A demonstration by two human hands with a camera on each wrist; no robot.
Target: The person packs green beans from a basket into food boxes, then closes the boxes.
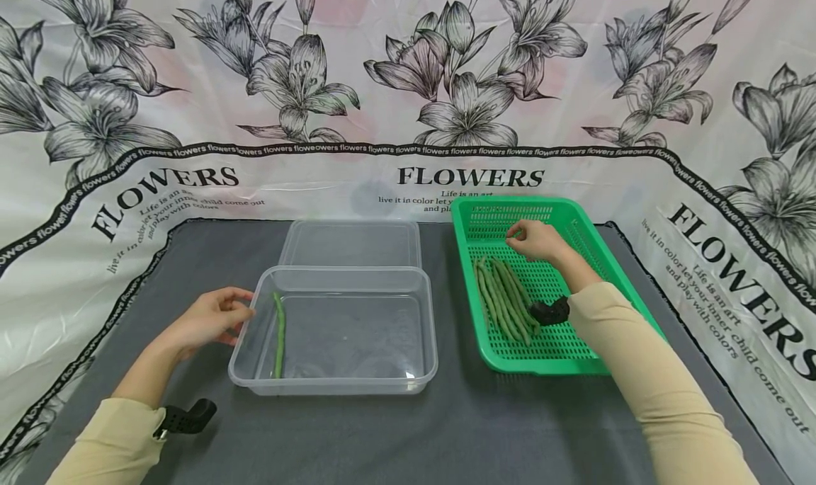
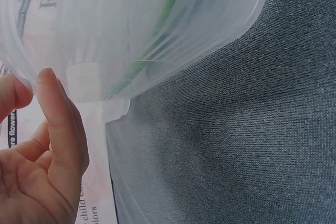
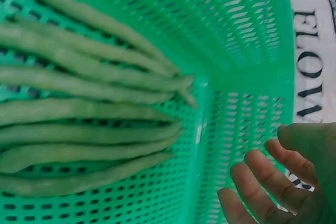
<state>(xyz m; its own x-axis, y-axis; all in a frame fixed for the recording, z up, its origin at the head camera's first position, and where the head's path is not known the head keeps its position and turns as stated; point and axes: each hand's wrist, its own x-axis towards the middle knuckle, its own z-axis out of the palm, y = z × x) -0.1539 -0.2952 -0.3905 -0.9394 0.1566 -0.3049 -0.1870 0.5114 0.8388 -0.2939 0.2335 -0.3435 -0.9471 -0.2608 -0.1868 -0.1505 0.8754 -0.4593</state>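
My left hand [image 1: 213, 320] is at the left rim of a clear plastic container [image 1: 357, 387]. In the left wrist view, the thumb and index finger pinch the container's rim [image 2: 29, 80]. One green bean [image 1: 279, 336] lies lengthwise along the container's left side. My right hand [image 1: 538, 241] hovers over the far part of a green perforated basket [image 1: 542, 365], beyond a bunch of green beans [image 1: 503, 301]. The right wrist view shows that hand's fingers [image 3: 260, 177] loosely bent and apart, holding nothing, with the beans [image 3: 84, 114] off to the side.
Behind the container, a clear lid [image 1: 350, 243] lies flat on the grey cloth [image 1: 306, 442]. A white curtain [image 1: 357, 117] with printed flowers and lettering borders the back and sides. Black wrist straps are on both arms.
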